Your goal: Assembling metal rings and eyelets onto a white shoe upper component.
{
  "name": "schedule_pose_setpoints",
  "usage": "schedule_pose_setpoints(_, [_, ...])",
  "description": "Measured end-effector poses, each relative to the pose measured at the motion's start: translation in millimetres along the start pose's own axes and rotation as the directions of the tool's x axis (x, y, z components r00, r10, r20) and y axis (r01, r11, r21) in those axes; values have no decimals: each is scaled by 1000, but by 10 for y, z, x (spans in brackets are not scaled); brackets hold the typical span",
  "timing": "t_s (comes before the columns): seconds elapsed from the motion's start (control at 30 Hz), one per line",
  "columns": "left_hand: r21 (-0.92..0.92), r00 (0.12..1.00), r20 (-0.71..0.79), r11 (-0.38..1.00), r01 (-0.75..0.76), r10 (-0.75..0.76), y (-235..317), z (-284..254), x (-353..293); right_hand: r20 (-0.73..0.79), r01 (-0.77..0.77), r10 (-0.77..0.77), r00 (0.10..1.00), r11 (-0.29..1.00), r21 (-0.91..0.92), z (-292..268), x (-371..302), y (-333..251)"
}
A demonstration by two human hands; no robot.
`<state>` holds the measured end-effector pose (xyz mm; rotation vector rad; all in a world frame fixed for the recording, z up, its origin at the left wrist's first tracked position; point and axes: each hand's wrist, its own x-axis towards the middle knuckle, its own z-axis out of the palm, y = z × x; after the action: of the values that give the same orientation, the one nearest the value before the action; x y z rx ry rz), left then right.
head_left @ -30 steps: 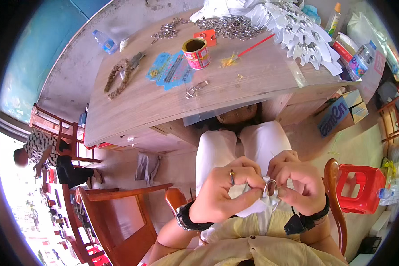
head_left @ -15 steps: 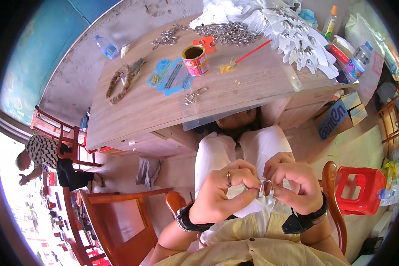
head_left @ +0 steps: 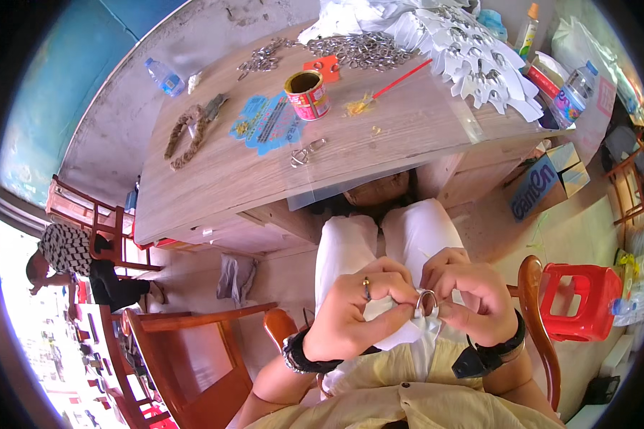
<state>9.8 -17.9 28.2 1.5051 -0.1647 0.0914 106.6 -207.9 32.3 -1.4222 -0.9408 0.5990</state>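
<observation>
Directly between left hand and right hand: metal ring (both pinching it).

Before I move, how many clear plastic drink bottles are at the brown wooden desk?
2. One clear drink bottle is at the far left of the desk; another clear drink bottle is at its right end. Others may hide behind the white heap.

Fingertips partly hide the white piece
</observation>
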Motion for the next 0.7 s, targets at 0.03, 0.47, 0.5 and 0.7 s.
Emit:
schedule_pose_setpoints(0.03, [-7,1000,14,1000,-7,7,17,6,1,4,6,-6,1000,1000,25,6,-6,-5])
schedule_pose_setpoints(0.47, [-168,999,15,985,31,-29,25,66,26,-30,19,-16,999,995,100,49,-30,-51])
schedule_pose_setpoints(0.5, [-170,1000,13,985,30,-28,39,72,19,-35,-1,4,999,995,99,46,-32,-38])
schedule_pose_setpoints(0.7, [-126,998,53,992,-33,40,-28,10,16,-103,-42,54,993,992,122,112,-12,-115])
